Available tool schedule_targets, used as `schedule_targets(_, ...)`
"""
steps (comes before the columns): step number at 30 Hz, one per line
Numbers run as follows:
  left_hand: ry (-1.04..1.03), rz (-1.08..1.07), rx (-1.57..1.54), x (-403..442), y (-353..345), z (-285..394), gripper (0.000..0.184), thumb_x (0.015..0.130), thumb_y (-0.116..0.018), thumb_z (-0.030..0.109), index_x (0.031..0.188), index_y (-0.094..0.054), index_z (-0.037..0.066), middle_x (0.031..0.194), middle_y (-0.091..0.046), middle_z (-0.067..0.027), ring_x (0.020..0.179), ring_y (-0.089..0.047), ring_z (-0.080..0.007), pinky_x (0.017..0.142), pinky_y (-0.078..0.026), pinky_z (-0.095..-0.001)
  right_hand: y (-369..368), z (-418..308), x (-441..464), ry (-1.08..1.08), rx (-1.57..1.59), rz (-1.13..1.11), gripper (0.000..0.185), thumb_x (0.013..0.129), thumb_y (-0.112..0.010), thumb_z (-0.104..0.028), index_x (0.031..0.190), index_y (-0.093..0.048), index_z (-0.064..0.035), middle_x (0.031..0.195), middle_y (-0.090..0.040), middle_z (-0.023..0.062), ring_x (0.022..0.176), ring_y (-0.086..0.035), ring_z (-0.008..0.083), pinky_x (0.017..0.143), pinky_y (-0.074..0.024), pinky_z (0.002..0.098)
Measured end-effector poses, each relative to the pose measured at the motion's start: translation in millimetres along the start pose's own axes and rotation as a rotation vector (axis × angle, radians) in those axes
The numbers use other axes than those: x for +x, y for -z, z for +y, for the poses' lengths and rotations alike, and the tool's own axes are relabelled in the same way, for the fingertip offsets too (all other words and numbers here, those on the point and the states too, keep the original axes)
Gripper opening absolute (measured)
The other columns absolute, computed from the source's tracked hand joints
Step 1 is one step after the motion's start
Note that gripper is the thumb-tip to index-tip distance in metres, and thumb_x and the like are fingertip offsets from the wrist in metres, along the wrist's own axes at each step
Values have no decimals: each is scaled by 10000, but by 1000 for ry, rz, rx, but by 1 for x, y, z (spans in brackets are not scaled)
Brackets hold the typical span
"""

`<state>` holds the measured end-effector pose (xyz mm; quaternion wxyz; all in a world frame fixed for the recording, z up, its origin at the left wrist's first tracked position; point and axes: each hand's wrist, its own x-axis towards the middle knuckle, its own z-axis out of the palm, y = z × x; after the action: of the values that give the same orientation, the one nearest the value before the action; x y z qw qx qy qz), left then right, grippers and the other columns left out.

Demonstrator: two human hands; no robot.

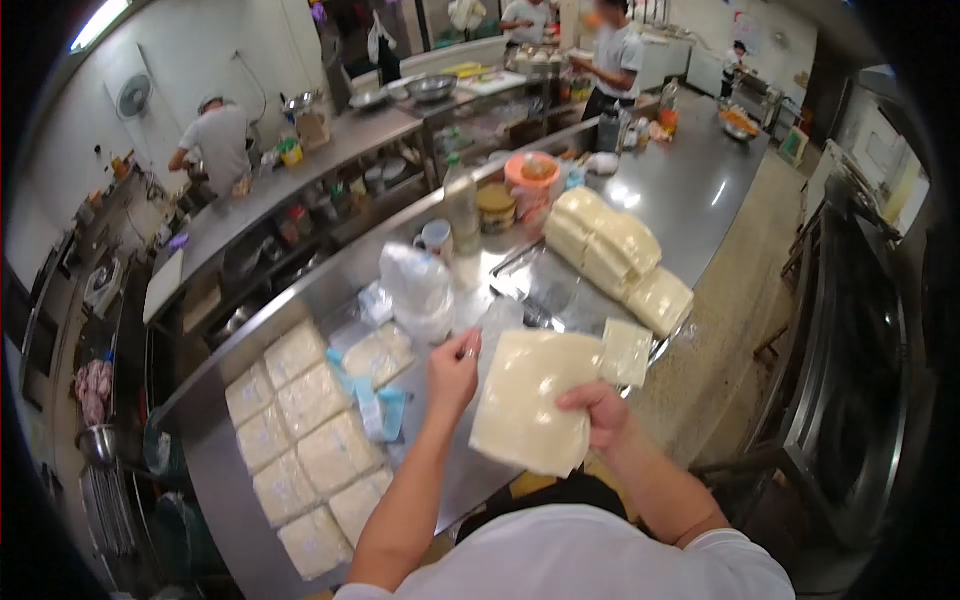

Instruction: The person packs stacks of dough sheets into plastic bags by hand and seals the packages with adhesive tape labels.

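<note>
My right hand (600, 410) grips a stack of pale, square dough wrappers (535, 400) by its right edge, thumb on top. The stack is held up tilted over the table's front edge. Left of it, my left hand (455, 372) is closed with the fingers pinched together; what they hold, if anything, I cannot make out. Just beyond those fingertips is a roll or pile of clear plastic bags (415, 290). A small loose square wrapper (627, 352) lies right of the held stack. Farther back sit large piles of wrappers (605, 240).
Several bagged wrapper packs (325, 400) lie in rows at the left, beside a blue-and-white strip (378, 405). A bottle (461, 205), a cup (436, 238) and an orange-lidded tub (532, 172) line the back of the steel table (680, 180). Other people work farther away.
</note>
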<state>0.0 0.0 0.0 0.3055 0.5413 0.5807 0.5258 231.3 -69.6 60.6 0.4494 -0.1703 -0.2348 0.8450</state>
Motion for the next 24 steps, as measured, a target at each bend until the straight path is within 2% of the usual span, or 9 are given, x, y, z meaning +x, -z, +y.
schedule_targets(2, 47, 30, -39, -12, -19, 34, 265, 966, -683, 192, 1153, -738, 12, 828, -757, -95, 750, -622, -111, 700, -508, -298, 5, -29, -21, -116, 31, 84, 609, 783, -655, 64, 1375, -519, 29, 1260, -654, 195, 1135, -675, 347, 984, -551, 528)
schedule_targets(3, 44, 2, 30, -15, 41, 7, 257, 964, -680, 183, 1152, -738, 18, 822, -750, -103, 727, -609, -116, 680, -498, -304, -2, 38, 3, -114, 108, 68, 597, 783, -650, 66, 1366, -523, 32, 1248, -658, 195, 1120, -681, 345, 985, -552, 525)
schedule_targets(5, 31, -9, -49, -23, 27, 16, 242, 958, -676, 164, 1149, -738, 28, 811, -736, -119, 680, -582, -126, 640, -477, -315, -3, 26, -8, -115, 52, 104, 574, 785, -642, 70, 1348, -533, 38, 1222, -667, 196, 1090, -693, 343, 986, -555, 520)
schedule_targets(8, -185, -84, -9, -32, 11, 26, 231, 938, -688, 183, 1133, -753, 76, 774, -685, -150, 637, -586, -197, 620, -467, -336, 2, 18, -11, -112, -64, 106, 566, 796, -638, 61, 1351, -531, 35, 1241, -657, 195, 1116, -679, 350, 1011, -540, 523)
schedule_targets(10, -245, -228, 217, -40, 12, 36, 237, 899, -678, 154, 1117, -769, 134, 759, -639, -167, 644, -597, -284, 632, -483, -373, 21, 23, -10, -112, -117, 172, 559, 801, -632, 61, 1351, -531, 35, 1250, -650, 198, 1130, -669, 360, 1014, -537, 523)
schedule_targets(14, -320, -384, 353, -62, -3, 32, 342, 838, -608, 61, 1119, -772, 165, 804, -634, -160, 712, -628, -320, 680, -511, -402, 71, 20, -6, -194, -117, 250, 545, 811, -619, 57, 1349, -528, 47, 1270, -634, 208, 1159, -651, 370, 1020, -529, 523)
schedule_targets(17, -260, -418, 416, -76, -15, 31, 371, 805, -642, 68, 1158, -741, 121, 827, -652, -154, 731, -637, -330, 690, -514, -410, 114, 21, -2, -254, -3, 237, 528, 823, -609, 47, 1344, -529, 54, 1270, -632, 216, 1157, -649, 379, 1035, -515, 531)
schedule_targets(20, -129, -237, 439, -87, -31, 8, 282, 794, -696, 106, 1069, -726, 53, 738, -657, -131, 686, -644, -305, 658, -516, -391, 138, 20, 0, -210, 117, 242, 537, 838, -592, 44, 1366, -495, 70, 1296, -605, 236, 1206, -612, 403, 1063, -482, 565)
schedule_targets(24, 114, -225, 583, -97, -49, -11, 241, 751, -721, 125, 956, -659, 16, 741, -672, -133, 718, -669, -319, 683, -531, -400, 159, 24, 6, -194, 130, 429, 553, 854, -556, 45, 1393, -439, 88, 1339, -558, 264, 1242, -573, 443, 1068, -466, 592)
